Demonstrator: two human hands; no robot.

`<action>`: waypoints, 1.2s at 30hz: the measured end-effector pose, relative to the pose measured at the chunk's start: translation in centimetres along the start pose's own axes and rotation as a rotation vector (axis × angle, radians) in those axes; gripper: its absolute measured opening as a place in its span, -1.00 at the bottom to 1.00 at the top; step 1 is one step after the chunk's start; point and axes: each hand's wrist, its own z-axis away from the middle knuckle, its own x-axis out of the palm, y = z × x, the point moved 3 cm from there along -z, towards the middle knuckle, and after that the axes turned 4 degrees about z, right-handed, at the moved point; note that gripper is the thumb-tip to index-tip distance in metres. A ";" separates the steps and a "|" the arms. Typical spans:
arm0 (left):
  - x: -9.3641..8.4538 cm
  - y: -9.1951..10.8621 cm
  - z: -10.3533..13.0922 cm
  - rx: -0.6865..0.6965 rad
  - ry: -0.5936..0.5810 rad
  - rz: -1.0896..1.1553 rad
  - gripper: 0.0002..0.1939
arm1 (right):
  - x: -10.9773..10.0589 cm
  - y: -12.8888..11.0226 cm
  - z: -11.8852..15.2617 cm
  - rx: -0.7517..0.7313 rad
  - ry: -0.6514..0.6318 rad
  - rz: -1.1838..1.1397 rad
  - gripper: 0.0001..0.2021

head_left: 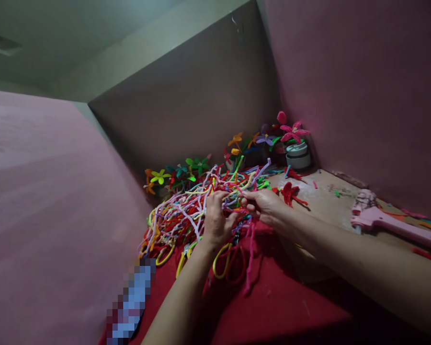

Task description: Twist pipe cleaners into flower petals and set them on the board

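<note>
A heap of colourful pipe cleaners (pixel 187 211) lies in front of both hands. My right hand (pixel 264 205) is closed at the heap's right side, pinching a pink pipe cleaner between thumb and fingertips. My left hand (pixel 216 219) is beside it, its fingers curled in among the strands with the thumb held apart. It seems to grip a pipe cleaner, though which one is hard to make out. Below the hands a twisted magenta strand (pixel 250 254) hangs over the red cloth (pixel 280 292). Close by are yellow-handled scissors (pixel 217 264).
Fuzzy flowers (pixel 197 165) stand behind the heap, and a pink one (pixel 294 131) rises by a grey-blue container (pixel 298 155). At right lie a red petal piece (pixel 290 193) and a pink long-handled tool (pixel 391 223). Pink panels (pixel 362 96) enclose the sides.
</note>
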 end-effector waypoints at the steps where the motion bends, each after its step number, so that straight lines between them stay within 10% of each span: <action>1: 0.2 -0.4 -0.4 -0.037 0.044 -0.046 -0.50 | -0.1 0.0 0.0 -0.004 0.002 0.012 -0.92; 6: 3.4 -3.6 -2.4 -0.202 -0.189 -0.162 -0.69 | -0.1 -0.9 0.9 -0.015 -0.105 -0.019 -0.89; 13: 4.7 -8.6 -2.4 -0.370 -0.174 -0.211 -0.70 | -0.2 -7.4 8.5 -0.181 -0.318 -0.242 -0.79; 19: 4.6 -7.9 -5.0 -0.326 -0.204 -0.189 -0.44 | -0.1 -7.1 8.0 -0.354 -0.309 -0.224 -0.77; 26: -1.1 -4.3 -2.9 -0.150 -0.182 -0.139 -0.56 | -0.5 -0.9 2.9 -0.040 -0.246 -0.284 -0.82; 32: -9.0 -6.8 4.0 -0.564 0.030 -0.315 -0.76 | -1.5 0.4 2.1 -0.017 -0.180 -0.289 -0.75; 36: -8.5 -7.0 6.5 -0.681 -0.168 -0.153 -0.54 | -1.7 1.4 1.2 -0.012 -0.278 -0.316 -0.71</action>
